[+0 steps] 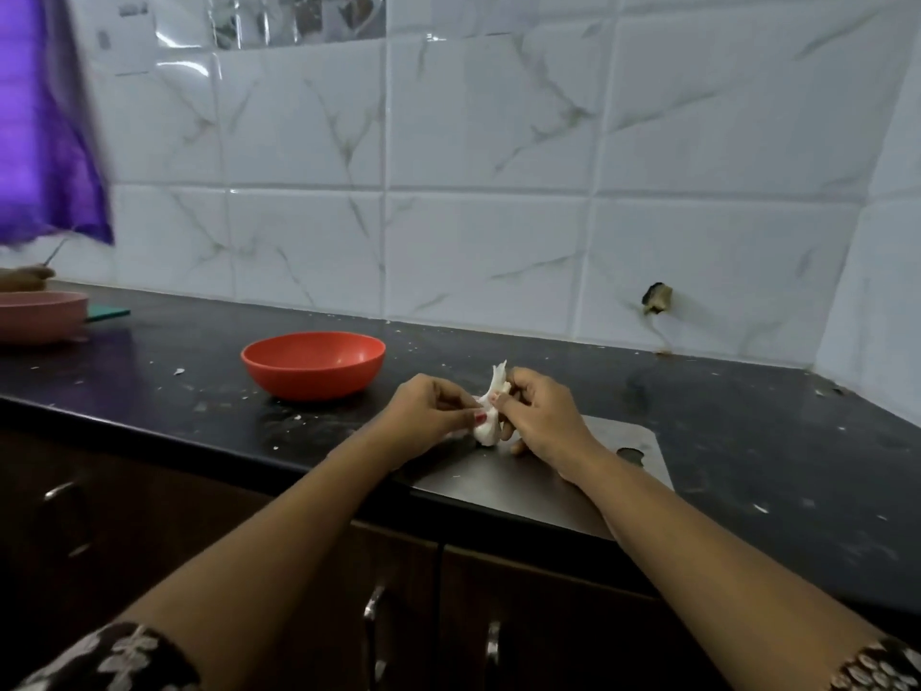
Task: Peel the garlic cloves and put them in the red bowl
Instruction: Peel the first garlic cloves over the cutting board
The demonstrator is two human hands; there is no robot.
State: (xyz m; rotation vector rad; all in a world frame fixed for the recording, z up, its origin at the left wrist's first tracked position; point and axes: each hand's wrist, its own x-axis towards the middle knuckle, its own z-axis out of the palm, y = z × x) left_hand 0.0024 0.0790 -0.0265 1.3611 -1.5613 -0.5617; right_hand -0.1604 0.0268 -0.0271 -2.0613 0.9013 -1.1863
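Note:
A white garlic bulb (487, 427) with papery skin sticking up is held between both hands over the near part of the black counter. My left hand (428, 413) pinches its left side with fingers and thumb. My right hand (540, 416) grips its right side and top, fingers curled round it. The red bowl (313, 364) stands on the counter to the left and behind my hands, with nothing visible inside it.
A grey steel board (618, 441) lies under my right hand at the counter's front edge. A pink bowl (40, 316) and a green board (107, 314) sit far left, beside another person's hand. Bits of garlic skin litter the black counter (747, 441). Cabinet doors are below.

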